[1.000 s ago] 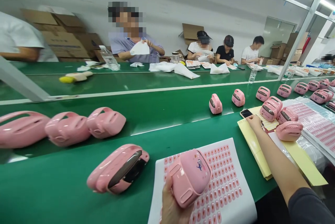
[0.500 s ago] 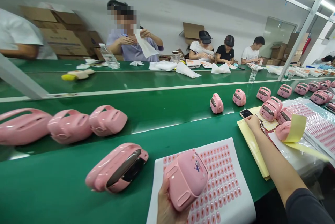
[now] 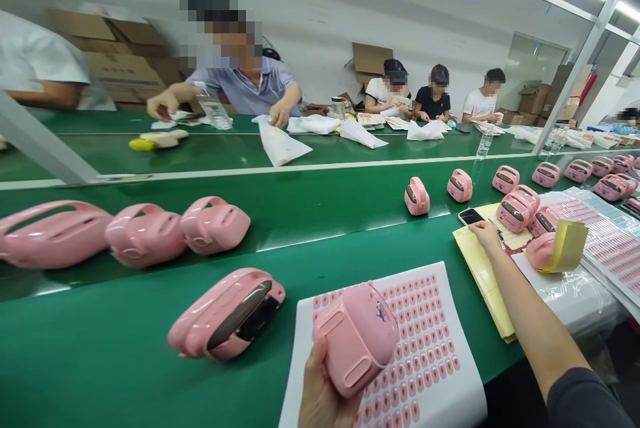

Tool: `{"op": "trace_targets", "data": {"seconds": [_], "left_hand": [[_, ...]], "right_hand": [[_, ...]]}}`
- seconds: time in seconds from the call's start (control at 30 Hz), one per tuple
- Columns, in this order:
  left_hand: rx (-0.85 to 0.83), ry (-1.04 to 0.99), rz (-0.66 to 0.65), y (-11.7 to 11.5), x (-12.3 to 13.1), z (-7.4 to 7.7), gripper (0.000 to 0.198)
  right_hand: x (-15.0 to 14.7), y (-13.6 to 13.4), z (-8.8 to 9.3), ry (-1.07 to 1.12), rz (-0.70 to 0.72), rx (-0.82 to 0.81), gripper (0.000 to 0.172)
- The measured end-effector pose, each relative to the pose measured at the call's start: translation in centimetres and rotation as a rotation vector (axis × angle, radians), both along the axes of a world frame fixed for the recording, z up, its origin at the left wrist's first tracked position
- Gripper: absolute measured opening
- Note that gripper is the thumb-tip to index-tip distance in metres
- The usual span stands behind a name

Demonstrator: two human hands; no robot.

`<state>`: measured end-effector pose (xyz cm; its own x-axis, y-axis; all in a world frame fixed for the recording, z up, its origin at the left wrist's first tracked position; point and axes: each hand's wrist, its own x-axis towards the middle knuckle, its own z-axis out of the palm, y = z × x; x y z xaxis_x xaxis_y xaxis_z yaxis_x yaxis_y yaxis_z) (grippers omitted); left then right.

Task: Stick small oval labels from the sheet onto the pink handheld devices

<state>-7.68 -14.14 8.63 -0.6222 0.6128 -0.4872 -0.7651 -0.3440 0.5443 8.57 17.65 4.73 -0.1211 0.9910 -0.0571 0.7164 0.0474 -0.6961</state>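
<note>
My left hand (image 3: pixel 325 391) grips a pink plastic device with a handle (image 3: pixel 345 341), held tilted over a white sticker sheet (image 3: pixel 430 348). The device's rounded face bears a small dark blue print. Rows of pink oval stickers cover the sheet. My right hand (image 3: pixel 484 236) is stretched out to yellow paper (image 3: pixel 477 275), its fingers curled beside a phone (image 3: pixel 470 217). A thin dark metal tool (image 3: pixel 500 233) lies close by that hand; whether the fingers hold anything is hidden. Left of the sheet another pink device (image 3: pixel 227 315) rests on the green surface, its dark panel showing.
Several pink devices (image 3: pixel 215 225) line the green belt (image 3: pixel 325 195). More sticker sheets (image 3: pixel 600 235) are stacked at right, beside a yellow pad (image 3: pixel 570 248). A metal post (image 3: pixel 45 141) rises at left. Across the belt a co-worker (image 3: pixel 260 91) handles a white bag (image 3: pixel 283 145).
The co-worker opposite has leaned forward, lowered the white bag to the table and reached out to the side. My left hand has tilted the device slightly. My right hand stays near the phone.
</note>
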Motion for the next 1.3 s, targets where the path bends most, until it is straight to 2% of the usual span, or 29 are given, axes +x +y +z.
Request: {"op": "trace_targets", "data": {"seconds": [0.27, 0.53, 0.77, 0.93, 1.17, 1.3], "left_hand": [[-0.012, 0.027, 0.0, -0.4, -0.2, -0.2, 0.049], [-0.047, 0.039, 0.027, -0.2, 0.1, 1.1, 0.051], [-0.031, 0.079, 0.004, -0.4, -0.4, 0.1, 0.057], [-0.033, 0.095, -0.006, -0.4, -0.2, 0.2, 0.066], [-0.06, 0.07, 0.023, -0.4, 0.0, 1.1, 0.077], [-0.057, 0.093, -0.009, -0.4, -0.2, 0.6, 0.076]], "right_hand": [[-0.8, 0.3, 0.5, -0.069, -0.058, 0.026, 0.028], [-0.2, -0.5, 0.6, -0.003, 0.014, -0.007, 0.03], [-0.6, -0.2, 1.0, -0.072, -0.011, 0.029, 0.028], [-0.8, -0.3, 1.0, -0.105, -0.011, 0.065, 0.029], [-0.2, -1.2, 1.1, -0.028, 0.055, 0.032, 0.027], [-0.2, -1.7, 1.3, 0.077, 0.076, -0.021, 0.028]]}}
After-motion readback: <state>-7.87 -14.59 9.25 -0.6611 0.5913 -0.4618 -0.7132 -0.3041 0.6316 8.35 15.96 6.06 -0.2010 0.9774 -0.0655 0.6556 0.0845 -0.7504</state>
